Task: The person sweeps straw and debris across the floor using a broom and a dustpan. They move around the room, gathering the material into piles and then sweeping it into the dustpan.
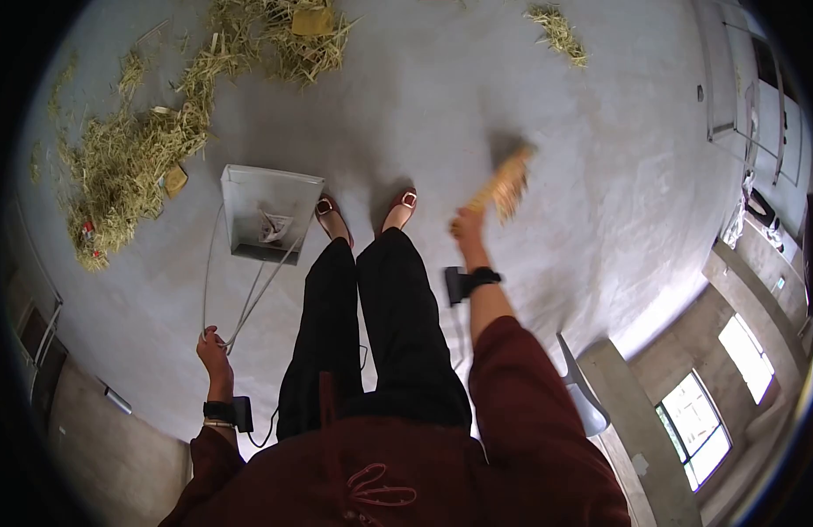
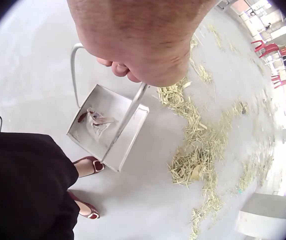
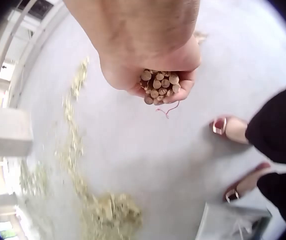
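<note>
My left hand (image 1: 215,356) grips the bent metal handle (image 2: 128,114) of a white dustpan (image 1: 255,198), which is on the grey floor left of my feet. Crumpled wrapper-like litter (image 2: 98,124) lies inside the pan. In my right hand (image 1: 468,230) is a short straw hand broom (image 1: 509,176), its bristles pointing forward and to the right, blurred in the head view. The right wrist view shows the cut stalk ends (image 3: 160,86) of its handle bundled within my fingers, with a thin pink string hanging beside them.
Loose straw (image 1: 134,167) spreads along the floor at front left, with yellowish-brown pieces (image 1: 174,181) among it. A smaller straw clump (image 1: 557,33) lies at far right. My red shoes (image 1: 400,209) stand beside the dustpan. A grey chair (image 1: 586,400) is behind on the right.
</note>
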Available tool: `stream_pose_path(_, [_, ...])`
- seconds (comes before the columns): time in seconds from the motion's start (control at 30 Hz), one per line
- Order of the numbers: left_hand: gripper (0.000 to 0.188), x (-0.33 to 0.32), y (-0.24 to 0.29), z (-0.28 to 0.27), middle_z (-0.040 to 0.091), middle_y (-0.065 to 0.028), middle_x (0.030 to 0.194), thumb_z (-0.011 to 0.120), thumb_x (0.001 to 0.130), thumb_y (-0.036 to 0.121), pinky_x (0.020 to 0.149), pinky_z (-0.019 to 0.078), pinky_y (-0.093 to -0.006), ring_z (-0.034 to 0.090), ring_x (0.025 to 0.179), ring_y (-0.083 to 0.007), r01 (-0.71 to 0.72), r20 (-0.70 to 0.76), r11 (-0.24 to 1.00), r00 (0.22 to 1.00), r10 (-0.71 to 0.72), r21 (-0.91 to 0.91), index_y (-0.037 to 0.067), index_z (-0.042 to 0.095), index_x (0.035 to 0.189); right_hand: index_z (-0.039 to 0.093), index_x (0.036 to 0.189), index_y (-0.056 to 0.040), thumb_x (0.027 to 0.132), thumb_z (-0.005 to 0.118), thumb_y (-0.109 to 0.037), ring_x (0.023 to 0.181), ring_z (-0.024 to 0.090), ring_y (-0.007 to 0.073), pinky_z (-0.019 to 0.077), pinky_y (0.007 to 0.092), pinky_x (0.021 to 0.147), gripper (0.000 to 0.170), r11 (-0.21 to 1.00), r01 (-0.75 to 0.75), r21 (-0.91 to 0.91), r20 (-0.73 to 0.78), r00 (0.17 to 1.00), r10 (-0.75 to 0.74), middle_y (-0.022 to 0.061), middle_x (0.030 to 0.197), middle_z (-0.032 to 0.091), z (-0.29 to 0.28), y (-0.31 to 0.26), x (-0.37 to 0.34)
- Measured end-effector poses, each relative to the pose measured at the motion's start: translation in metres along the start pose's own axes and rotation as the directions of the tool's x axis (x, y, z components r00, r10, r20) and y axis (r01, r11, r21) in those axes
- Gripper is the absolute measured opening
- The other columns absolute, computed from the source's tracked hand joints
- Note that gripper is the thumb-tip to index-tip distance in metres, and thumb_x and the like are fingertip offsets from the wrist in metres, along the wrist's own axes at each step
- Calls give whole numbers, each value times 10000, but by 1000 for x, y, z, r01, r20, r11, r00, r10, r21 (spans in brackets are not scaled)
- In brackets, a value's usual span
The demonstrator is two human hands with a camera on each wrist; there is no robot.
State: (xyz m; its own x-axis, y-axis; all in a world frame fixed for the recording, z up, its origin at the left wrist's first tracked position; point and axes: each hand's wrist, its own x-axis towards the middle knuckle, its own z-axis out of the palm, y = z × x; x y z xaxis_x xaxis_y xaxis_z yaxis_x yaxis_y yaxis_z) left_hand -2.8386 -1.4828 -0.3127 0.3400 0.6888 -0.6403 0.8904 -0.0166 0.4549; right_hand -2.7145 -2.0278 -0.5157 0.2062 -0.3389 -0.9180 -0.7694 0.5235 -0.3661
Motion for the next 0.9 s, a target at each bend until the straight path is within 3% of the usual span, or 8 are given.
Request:
stream_pose_path(0.07, [177,1,-6,0,381,37,554,435,838,116,398,242,-212,334,441,-53,19,-7,1000,1000,-19,18,-3,551,897,238,1310,-117,802,522,-85,597,493,158,448,293,479,583,940,340,-34,20,940,-339,80,824,460,79,75,-9])
stream_pose_path(0.17, [173,5,-1,-2,396,35,569,434,840,112,398,252,-207,345,443,-48,39,-7,999,999,-39,2,2,554,900,105,1401,-145,667,586,-32,796,520,246,479,334,652,885,821,417,-389,178,909,-377,98,1008,486,199,80,-127])
stream_pose_path(0.37, [171,21,-8,-10,404,29,563,445,839,118,395,272,-218,361,442,-55,33,-58,999,998,-34,-7,2,562,882,228,1390,-149,648,570,21,643,528,132,454,257,464,835,903,359,-238,569,805,-170,79,913,522,205,17,-211])
stream_pose_path(0.43, [178,28,-21,-22,405,25,557,442,839,123,399,280,-224,363,444,-60,36,-50,999,998,-36,2,-4,561,878,265,1357,-61,648,570,-41,827,569,213,497,282,622,772,941,178,-289,536,844,4,134,1042,533,165,-12,-247])
stream_pose_path(0.47, [178,30,-21,-25,405,25,557,442,839,123,399,280,-224,363,444,-60,44,-67,999,997,-43,5,-4,561,878,271,1355,-66,650,573,-35,741,576,198,493,286,575,767,912,306,-274,504,853,-136,135,1057,528,142,-4,-248])
stream_pose_path(0.53, [183,31,-21,-25,408,22,559,438,842,125,405,284,-225,368,452,-62,25,-14,1000,1000,-25,-13,-6,558,882,206,1384,-132,677,551,-2,465,471,117,422,238,375,797,966,159,-204,380,922,-71,104,877,511,101,-4,-258])
stream_pose_path(0.7, [183,29,-11,-25,411,16,562,431,844,122,407,281,-224,372,459,-65,36,-33,999,999,-36,-1,-6,551,894,239,1314,-203,726,529,18,427,458,137,414,256,338,692,971,-190,148,194,968,160,55,717,460,76,40,-226])
stream_pose_path(0.9, [185,28,-12,-32,408,16,554,425,836,122,404,273,-228,364,455,-64,6,-42,998,999,-4,57,-6,547,892,221,1331,-211,741,513,13,497,481,152,410,283,376,695,953,-276,123,457,869,192,55,757,465,213,90,-252])
